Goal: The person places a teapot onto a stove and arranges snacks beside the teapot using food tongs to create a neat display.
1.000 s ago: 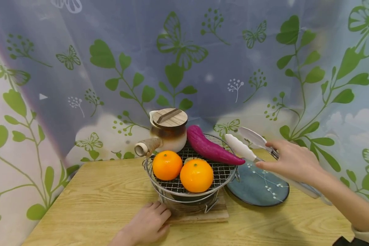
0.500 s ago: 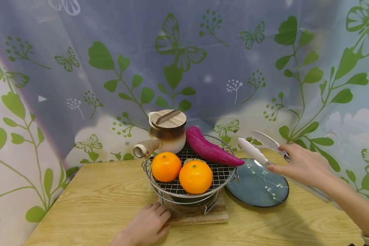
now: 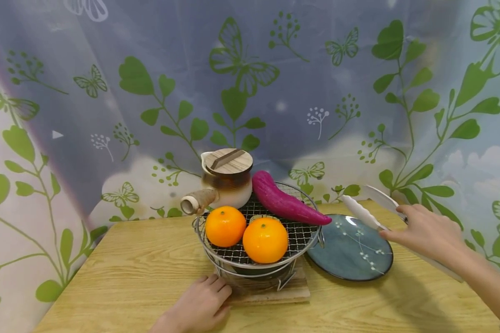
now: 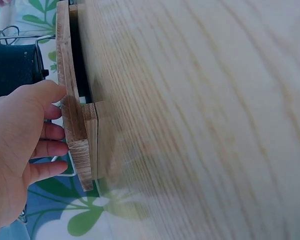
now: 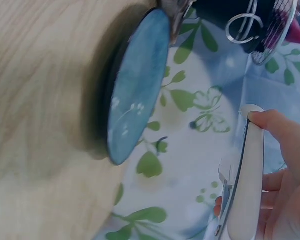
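Observation:
My right hand [image 3: 431, 231] grips a pair of white-tipped tongs [image 3: 360, 212], whose jaws stand apart with nothing between them. They hang over the far right of a blue-green plate [image 3: 337, 259]. In the right wrist view, the thumb lies along the pale handle [image 5: 247, 180] of the tongs. My left hand [image 3: 197, 303] rests at the left corner of a wooden board [image 3: 275, 296] under a small round grill [image 3: 256, 266]. The left wrist view shows the fingertips [image 4: 55, 170] touching the board's edge.
On the grill's mesh lie two oranges [image 3: 226, 226] [image 3: 265, 240] and a purple sweet potato [image 3: 285, 206], its tip reaching past the rim toward the plate. A lidded pot [image 3: 233, 189] with a side handle stands at the back. Behind the wooden table [image 3: 141, 259] hangs a patterned cloth [image 3: 171, 55].
My right hand has carried the tongs rightward, away from the sweet potato and across above the plate. My left hand stays at the board.

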`<state>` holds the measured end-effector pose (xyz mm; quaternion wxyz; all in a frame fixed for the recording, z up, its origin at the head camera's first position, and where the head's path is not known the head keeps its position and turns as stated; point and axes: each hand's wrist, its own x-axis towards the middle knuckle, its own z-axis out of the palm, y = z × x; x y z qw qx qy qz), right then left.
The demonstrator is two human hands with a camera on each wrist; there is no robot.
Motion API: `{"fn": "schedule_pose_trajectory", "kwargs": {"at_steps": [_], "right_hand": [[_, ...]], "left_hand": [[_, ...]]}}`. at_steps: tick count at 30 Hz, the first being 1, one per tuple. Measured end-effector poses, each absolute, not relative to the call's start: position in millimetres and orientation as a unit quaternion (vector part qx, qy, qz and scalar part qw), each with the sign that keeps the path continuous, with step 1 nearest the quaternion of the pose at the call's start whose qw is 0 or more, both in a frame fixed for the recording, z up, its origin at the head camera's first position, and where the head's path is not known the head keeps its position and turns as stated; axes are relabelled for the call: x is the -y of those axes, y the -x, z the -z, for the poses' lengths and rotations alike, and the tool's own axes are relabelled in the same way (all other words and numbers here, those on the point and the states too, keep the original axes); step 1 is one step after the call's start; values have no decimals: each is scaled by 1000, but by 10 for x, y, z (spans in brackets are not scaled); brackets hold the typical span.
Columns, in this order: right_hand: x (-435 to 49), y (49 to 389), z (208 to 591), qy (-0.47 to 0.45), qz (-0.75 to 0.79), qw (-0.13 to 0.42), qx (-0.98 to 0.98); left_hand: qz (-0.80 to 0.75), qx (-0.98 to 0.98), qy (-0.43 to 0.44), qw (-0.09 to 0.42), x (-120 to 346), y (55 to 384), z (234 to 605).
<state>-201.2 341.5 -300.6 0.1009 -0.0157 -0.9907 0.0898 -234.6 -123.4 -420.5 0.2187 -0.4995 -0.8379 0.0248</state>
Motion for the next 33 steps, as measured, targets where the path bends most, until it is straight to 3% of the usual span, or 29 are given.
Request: {"fn": "schedule_pose_trajectory", "kwargs": {"at_steps": [27, 33], "right_hand": [[-4119, 2196, 3630, 88, -111, 39, 989], [-4168, 2251, 3709, 102, -134, -1, 986]], "left_hand": [[-13, 839, 504, 202, 1238, 2343, 4155], [-15, 841, 503, 199, 1241, 2339, 4151]]}}
